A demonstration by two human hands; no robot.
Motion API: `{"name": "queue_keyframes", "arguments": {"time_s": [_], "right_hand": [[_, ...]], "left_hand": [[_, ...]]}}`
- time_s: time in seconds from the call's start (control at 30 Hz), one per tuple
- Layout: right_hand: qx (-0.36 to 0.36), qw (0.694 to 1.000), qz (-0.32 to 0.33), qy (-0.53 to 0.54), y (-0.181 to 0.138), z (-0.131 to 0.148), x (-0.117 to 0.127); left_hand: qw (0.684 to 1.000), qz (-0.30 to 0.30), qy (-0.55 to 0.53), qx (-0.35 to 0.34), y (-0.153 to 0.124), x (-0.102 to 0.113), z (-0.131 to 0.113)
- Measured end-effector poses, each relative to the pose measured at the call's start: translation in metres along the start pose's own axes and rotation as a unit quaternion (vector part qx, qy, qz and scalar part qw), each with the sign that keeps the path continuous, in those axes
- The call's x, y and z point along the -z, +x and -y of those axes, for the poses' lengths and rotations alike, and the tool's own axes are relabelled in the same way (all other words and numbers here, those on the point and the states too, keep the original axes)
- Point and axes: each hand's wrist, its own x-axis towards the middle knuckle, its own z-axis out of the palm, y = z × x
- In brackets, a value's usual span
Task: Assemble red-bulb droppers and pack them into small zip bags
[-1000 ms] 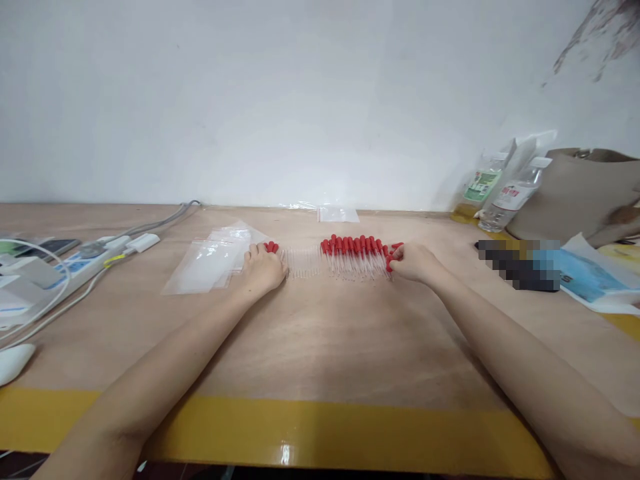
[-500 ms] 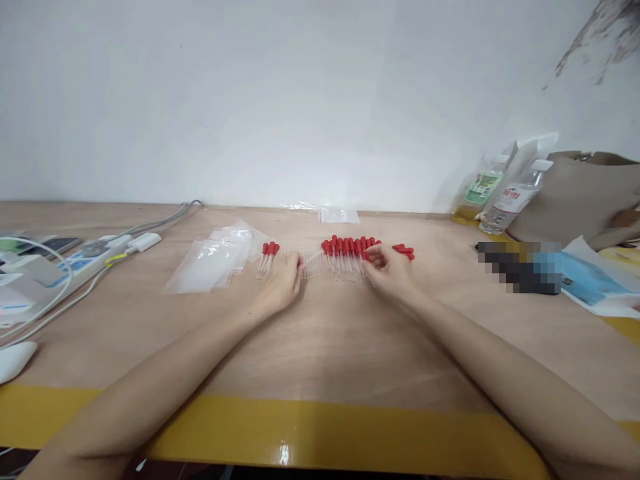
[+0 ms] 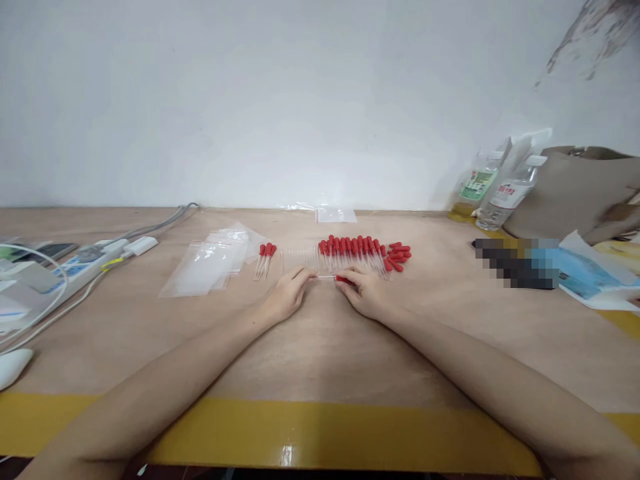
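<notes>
A row of glass droppers with red rubber bulbs [image 3: 357, 250] lies on the wooden table [image 3: 320, 347], with bare glass tubes [image 3: 299, 259] to its left and loose red bulbs [image 3: 399, 255] at its right end. Three finished droppers [image 3: 265, 257] lie apart further left. My left hand [image 3: 287, 295] pinches the clear end of one glass tube [image 3: 326, 277]. My right hand [image 3: 364, 292] pinches a red bulb [image 3: 342, 279] at the tube's other end. Both hands meet just in front of the row.
Clear zip bags [image 3: 210, 263] lie left of the droppers, one more small bag [image 3: 335, 215] near the wall. A power strip with cables [image 3: 75, 263] and a white mouse [image 3: 13, 367] sit far left. Bottles [image 3: 493, 190], a beige bag [image 3: 583, 190] and papers [image 3: 585, 273] stand right.
Both hands left the ends of the row and came together at the middle front. The left took a glass tube, the right a red bulb, and they now join them.
</notes>
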Motion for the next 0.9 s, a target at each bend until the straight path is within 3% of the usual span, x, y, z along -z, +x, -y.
{"name": "queue_keyframes", "arguments": {"time_s": [0.43, 0.9], "right_hand": [[0.027, 0.998, -0.01, 0.054, -0.0005, -0.0061, -0.0009], [0.076, 0.996, 0.037, -0.006, -0.0033, -0.0016, 0.004]], "left_hand": [[0.999, -0.003, -0.011, -0.04, -0.0006, -0.0005, 0.0022], [0.994, 0.017, 0.033, -0.102, -0.0055, -0.0014, 0.0051]]}}
